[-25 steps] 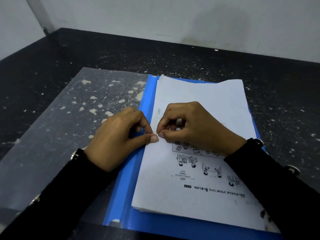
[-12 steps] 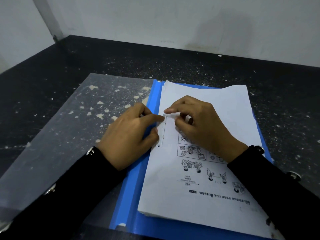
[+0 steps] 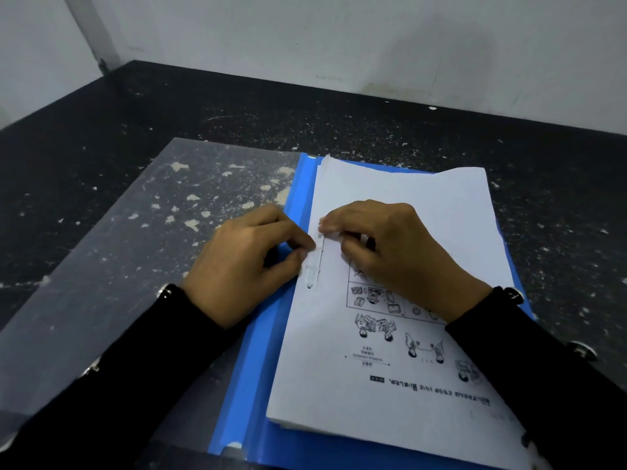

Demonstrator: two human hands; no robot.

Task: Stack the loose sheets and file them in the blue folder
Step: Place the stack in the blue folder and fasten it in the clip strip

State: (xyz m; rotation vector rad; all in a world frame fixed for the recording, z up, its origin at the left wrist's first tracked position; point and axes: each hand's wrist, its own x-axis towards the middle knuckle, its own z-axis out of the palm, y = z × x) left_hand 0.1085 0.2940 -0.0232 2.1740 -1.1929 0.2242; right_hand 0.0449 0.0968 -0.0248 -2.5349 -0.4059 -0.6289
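Observation:
The blue folder (image 3: 258,361) lies open on the dark table, its clear front cover (image 3: 118,259) flapped out to the left. A stack of white sheets (image 3: 400,195) with upside-down printed drawings rests on the blue back. A thin clear plastic fastener strip (image 3: 314,269) lies along the stack's left margin. My left hand (image 3: 244,262) pinches the strip from the left with thumb and forefinger. My right hand (image 3: 390,245) presses fingertips on the strip's upper end, resting on the paper.
The black speckled table (image 3: 373,130) runs back to a white wall (image 3: 339,39). The folder's near edge sits close to the table's front edge. Black sleeves cover both forearms.
Both hands shifted from pinching together at the strip's lower part toward its upper end. More of the clear strip now shows below the fingers. The view tilted slightly.

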